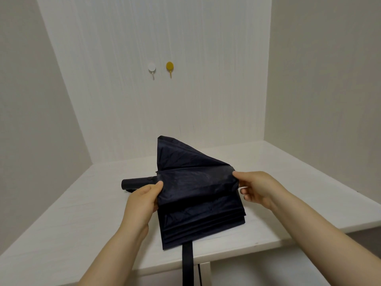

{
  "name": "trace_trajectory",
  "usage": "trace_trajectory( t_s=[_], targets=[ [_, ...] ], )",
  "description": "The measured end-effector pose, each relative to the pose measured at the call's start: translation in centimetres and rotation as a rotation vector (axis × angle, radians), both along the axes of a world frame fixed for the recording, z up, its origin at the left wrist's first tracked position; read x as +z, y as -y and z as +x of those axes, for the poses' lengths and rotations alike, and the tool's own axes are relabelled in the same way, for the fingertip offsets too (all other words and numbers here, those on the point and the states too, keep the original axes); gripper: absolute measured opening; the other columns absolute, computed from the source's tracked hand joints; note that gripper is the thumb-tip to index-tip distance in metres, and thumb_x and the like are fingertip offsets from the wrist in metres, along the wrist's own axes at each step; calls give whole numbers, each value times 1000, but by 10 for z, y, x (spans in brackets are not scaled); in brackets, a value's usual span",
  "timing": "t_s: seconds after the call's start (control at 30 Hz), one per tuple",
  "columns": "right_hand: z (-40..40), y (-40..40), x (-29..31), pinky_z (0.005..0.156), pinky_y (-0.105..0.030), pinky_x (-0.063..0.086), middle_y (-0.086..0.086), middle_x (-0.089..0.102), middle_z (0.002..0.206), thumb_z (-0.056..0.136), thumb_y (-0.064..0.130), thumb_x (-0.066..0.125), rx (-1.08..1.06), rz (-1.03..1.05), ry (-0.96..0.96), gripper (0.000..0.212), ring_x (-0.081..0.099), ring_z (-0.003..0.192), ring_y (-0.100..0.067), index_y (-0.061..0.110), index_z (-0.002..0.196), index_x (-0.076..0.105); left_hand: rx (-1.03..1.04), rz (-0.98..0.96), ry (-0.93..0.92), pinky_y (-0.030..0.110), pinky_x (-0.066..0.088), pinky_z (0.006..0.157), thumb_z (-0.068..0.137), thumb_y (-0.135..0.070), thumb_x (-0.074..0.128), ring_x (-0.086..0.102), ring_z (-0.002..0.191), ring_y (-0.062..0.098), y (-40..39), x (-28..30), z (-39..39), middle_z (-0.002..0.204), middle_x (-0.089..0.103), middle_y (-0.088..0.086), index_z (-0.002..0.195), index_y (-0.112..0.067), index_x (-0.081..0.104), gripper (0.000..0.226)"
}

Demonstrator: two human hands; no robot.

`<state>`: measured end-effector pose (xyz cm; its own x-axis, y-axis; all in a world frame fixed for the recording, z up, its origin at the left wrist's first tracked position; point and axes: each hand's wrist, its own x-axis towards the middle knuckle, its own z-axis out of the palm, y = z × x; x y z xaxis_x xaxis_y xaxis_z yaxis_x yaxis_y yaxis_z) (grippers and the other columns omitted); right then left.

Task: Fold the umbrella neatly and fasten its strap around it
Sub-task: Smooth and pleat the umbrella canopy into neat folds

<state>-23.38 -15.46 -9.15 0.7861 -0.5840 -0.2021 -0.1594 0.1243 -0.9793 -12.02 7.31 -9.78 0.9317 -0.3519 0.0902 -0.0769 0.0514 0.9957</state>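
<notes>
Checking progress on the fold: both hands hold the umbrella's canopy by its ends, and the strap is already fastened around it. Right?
Not quite. In the head view the strap hangs loose over the table edge, unfastened. Both hands, left and right, do hold the umbrella's canopy.

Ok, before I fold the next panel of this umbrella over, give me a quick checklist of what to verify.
1. Left hand pinches the canopy edge near the handle: ok.
2. Right hand pinches the opposite end of the same fold: ok.
3. All panels flat: not ok, one panel stands up behind.
4. Lower pleats stacked evenly: ok.
5. Strap free, hanging over the table edge: ok.
6. Strap fastener condition: cannot tell.
</notes>
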Motion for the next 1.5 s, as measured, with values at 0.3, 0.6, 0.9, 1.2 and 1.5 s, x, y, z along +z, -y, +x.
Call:
trace_trajectory(
  t_s=[0.3, 0.6, 0.9, 1.2, 1.5],
  targets=[
    [-12, 5, -11, 42, -19, 40, -1, 57, 68, 84, 27, 64, 59, 77, -112, 16, 48, 49, -11, 12, 79, 59, -7, 121, -58, 24, 27, 48, 87, -17, 58, 38, 38, 11, -16, -11, -6, 57, 58, 0, 70, -7, 62, 21],
    [-12, 9, -14, 38, -17, 45, -2, 66, 61, 83, 38, 63, 87, 178, -108, 27, 55, 39, -8, 12, 84, 60, -51, 37, -143, 21, 52, 49, 88, -11, 58, 64, 58, 19, -15, -17, -6, 73, 68, 12, 75, -2, 66, 17],
    [-9, 6, -18, 39, -16, 40, 2, 57, 50, 83, 43, 62, 82, 100, -179, 35, 47, 37, -8, 15, 66, 53, -73, 112, -199, 20, 48, 42, 90, -25, 56, 61, 45, 14, -8, -25, -6, 73, 67, 14, 82, -2, 66, 26],
    [-9, 0, -20, 46, -24, 24, -3, 45, 60, 82, 25, 68, 37, -360, -301, 35, 31, 50, -17, 11, 56, 50, 1, 399, 209, 28, 25, 54, 87, -25, 59, 33, 48, 17, -18, -39, -9, 45, 36, 3, 48, -11, 41, 45],
    [-2, -3, -38, 56, -28, 30, -2, 43, 55, 78, 25, 68, -18, -728, -341, 34, 40, 55, -20, 13, 58, 43, 167, 832, 544, 24, 36, 52, 81, -36, 63, 52, 62, 13, -16, -44, -16, 61, 54, -5, 58, -19, 50, 31]
  ],
)
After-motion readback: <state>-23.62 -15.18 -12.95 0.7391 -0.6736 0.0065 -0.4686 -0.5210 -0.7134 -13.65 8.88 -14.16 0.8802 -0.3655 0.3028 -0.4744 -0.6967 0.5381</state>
